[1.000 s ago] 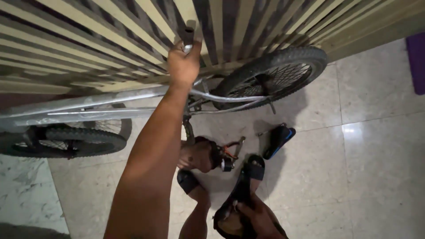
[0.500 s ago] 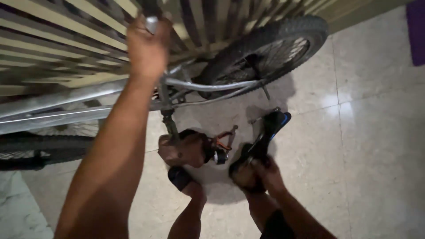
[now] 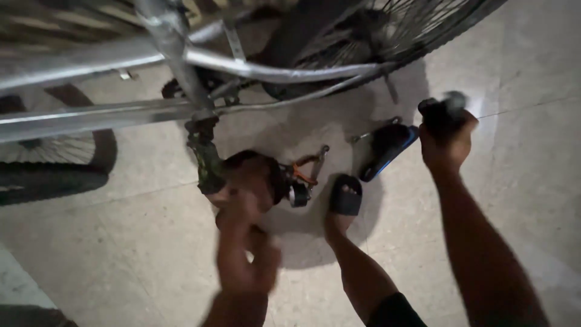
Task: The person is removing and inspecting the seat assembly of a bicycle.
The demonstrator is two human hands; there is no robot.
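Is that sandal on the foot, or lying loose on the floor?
On. The black sandal is worn: its strap crosses the foot, toes showing in front, sole flat on the tiled floor.

Both forearms are bare, 1 black slide sandal (image 3: pixel 346 197) is worn, and dark shorts (image 3: pixel 396 310) show.

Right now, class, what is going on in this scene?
A person stands over a silver bicycle frame that lies across a tiled floor. The right hand is closed around a dark object, too blurred to identify. The left hand is low near the pedal, motion-blurred. A sandalled foot rests beside pliers.
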